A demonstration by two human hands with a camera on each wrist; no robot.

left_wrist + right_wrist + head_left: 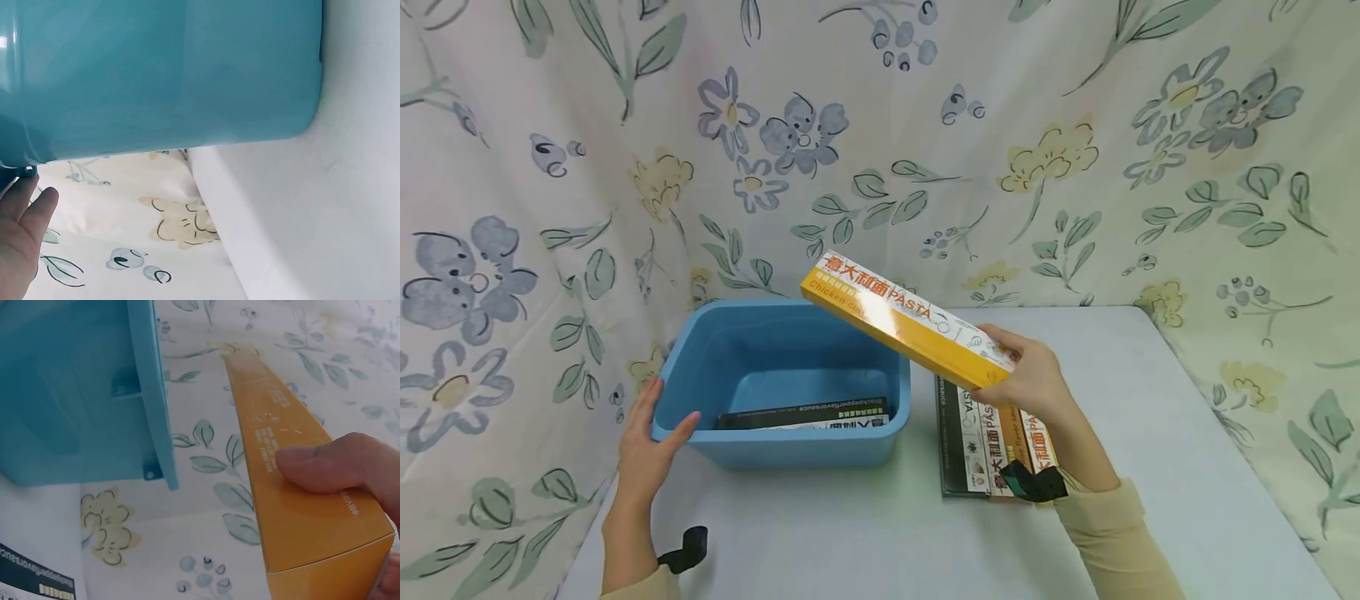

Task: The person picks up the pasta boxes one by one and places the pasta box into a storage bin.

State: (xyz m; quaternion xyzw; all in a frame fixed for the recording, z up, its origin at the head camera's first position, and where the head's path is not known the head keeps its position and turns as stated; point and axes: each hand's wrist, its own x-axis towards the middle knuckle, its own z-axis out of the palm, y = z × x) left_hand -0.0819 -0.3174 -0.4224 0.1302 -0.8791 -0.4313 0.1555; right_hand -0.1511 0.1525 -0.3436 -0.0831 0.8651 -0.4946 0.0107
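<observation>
My right hand (1033, 375) grips one end of a long yellow pasta box (902, 321), held tilted in the air over the right rim of a blue plastic tub (790, 454). In the right wrist view my thumb (331, 465) presses on the yellow pasta box (294, 487) beside the blue tub (75, 394). My left hand (651, 442) rests with straight fingers against the tub's left front corner; the left wrist view shows those fingers (28, 219) under the tub's rim (156, 75). A dark pasta box (805, 414) lies inside the tub.
More pasta boxes (985, 442) lie stacked flat on the white table (1150, 433) just right of the tub, partly under my right wrist. Floral cloth (880, 142) hangs behind and on both sides. The table's left edge runs close to the tub.
</observation>
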